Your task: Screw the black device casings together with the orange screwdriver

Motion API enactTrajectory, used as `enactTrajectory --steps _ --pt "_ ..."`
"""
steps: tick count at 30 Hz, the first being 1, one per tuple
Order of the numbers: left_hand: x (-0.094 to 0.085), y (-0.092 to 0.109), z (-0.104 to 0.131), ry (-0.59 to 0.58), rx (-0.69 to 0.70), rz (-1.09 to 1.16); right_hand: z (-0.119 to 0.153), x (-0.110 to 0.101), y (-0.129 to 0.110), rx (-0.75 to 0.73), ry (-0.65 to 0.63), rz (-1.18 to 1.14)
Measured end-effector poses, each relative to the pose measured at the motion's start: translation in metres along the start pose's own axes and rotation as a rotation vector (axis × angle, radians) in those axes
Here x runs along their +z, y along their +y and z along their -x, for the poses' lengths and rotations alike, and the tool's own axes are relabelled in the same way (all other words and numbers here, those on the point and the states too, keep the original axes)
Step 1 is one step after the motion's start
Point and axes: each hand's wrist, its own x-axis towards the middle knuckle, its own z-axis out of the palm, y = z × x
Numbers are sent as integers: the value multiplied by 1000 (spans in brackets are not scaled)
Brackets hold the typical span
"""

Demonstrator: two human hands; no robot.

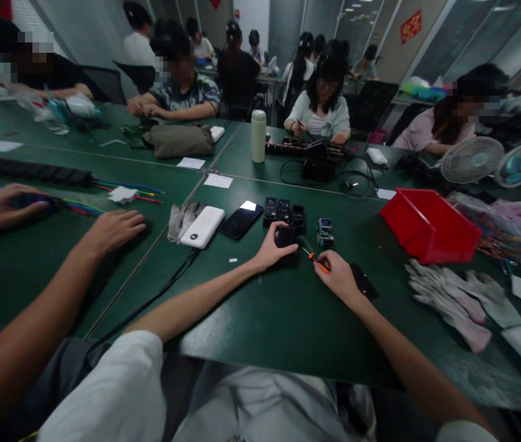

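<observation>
My left hand (275, 248) is closed around a small black box (286, 237) on the green table (251, 319). Just right of it, my right hand (334, 273) grips an orange and black screwdriver (321, 263), its thin tip pointing up and left, a little apart from the box. Behind the held box stand several black modules (283, 210) in a row. A small circuit board assembly (325, 232) lies beyond my right hand. A flat black plate (364, 281) sits beside my right wrist, partly covered by it.
A black phone (242, 220), a white power bank (202, 227) with a cable and grey gloves lie to the left. A co-worker's hands (115, 232) handle wires farther left. On the right are a red bin (430, 226), gloves (448, 301) and fans. A bottle (258, 136) stands behind.
</observation>
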Motion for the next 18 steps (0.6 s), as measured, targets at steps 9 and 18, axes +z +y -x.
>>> enactTrajectory --steps 9,18 --pt "-3 -3 2 65 81 -121 4 1 -6 -73 -40 122" --pt "-46 20 -11 208 168 -319 4 -2 -12 -124 -27 144"
